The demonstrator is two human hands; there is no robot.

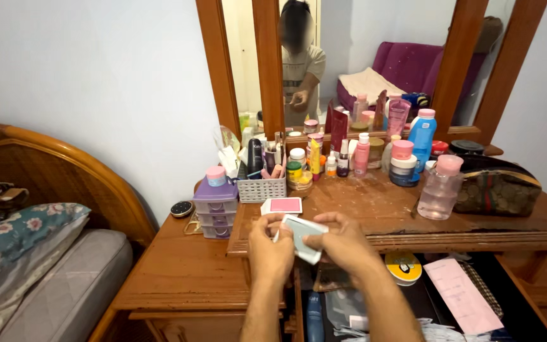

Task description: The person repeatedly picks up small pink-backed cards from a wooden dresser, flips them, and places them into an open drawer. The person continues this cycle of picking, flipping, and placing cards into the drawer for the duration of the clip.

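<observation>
A home bedroom: a rattan-framed bed with a floral pillow [14, 237] stands beside a wooden dressing counter [375, 209] with mirror [356, 57], crowded with cosmetic bottles [362, 155].

Pale wall [96, 76], wooden dresser [185, 272] with mirror [375, 57] (bed [64, 285] alongside).

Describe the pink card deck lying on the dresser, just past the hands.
The deck is a small rectangular stack with a pink back framed by a white border, white edges showing along its left side. It looks like paper cards. It lies flat on the wooden dresser top, slightly skewed, in front of a white basket. Both hands are near it; neither clearly touches it.
</observation>
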